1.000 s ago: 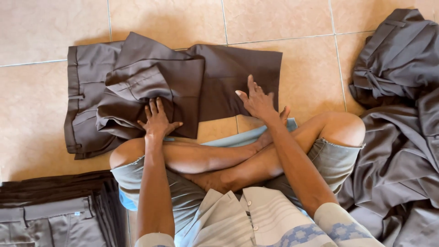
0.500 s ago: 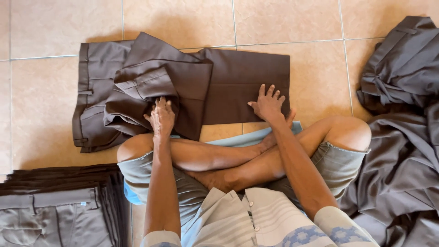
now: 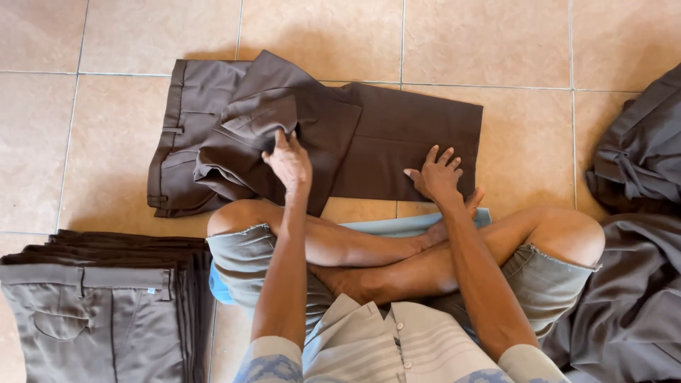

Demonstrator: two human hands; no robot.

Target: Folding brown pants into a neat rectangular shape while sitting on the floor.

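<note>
Seated cross-legged on the tiled floor (image 3: 496, 42), I work a pair of dark brown trousers (image 3: 397, 135) lying flat just beyond my knees. My left hand (image 3: 289, 162) pinches a raised fold of the cloth near the waistband end, lifting it to turn over, while my right hand (image 3: 440, 177) lies spread and flat on the leg to pin it. A folded stack (image 3: 106, 298) sits at my left, loose garments (image 3: 631, 234) heaped at my right; no containers in sight

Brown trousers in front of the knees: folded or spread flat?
Partly folded. The brown trousers have one part doubled over the waistband end, where the left hand grips the cloth; the right hand presses the flat leg end.
</note>
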